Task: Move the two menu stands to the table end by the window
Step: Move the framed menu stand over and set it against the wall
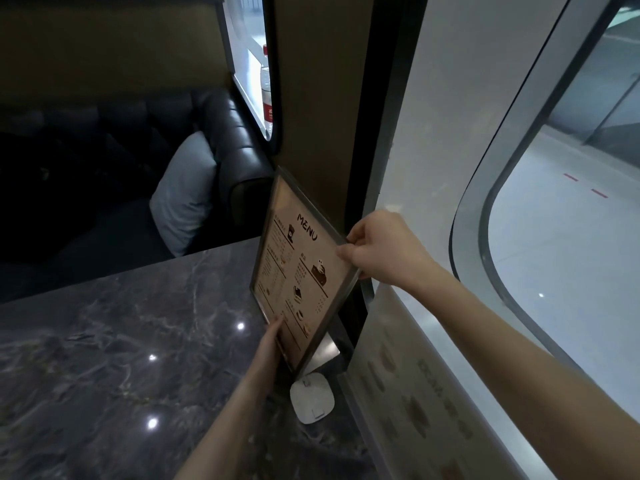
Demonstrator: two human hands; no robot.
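- The right hand [384,249] is closed in a pinch on the upper right edge of a menu stand [298,271]; the thumb lies on the printed face and the other fingers are curled behind the frame.
- The left hand [268,344] is pressed against the lower left edge of the same menu stand, with one fingertip showing on the front; most of the hand is hidden behind its own forearm, so how far the fingers are curled cannot be told.
- The menu stand is held tilted at the table's [104,341] end beside the window [571,237], its top leaning away towards the dark pillar [322,98].
- A metal foot [327,348] is seen under the lower corner of the frame; whether it rests on the table cannot be made out.
- A second menu stand [415,393] is placed just to the right, along the window wall; it is seen edge-on, its print is blurred, and its lower part is cut off by the picture's border.
- A small white square pad [311,398] lies on the table just below the held frame, partly covered by it.
- A dark padded seat [221,140] with a pale cushion [187,195] is seen beyond the table.
- A bottle [266,88] with a red label stands in the far opening, perhaps on a sill, half hidden by the frame edge.
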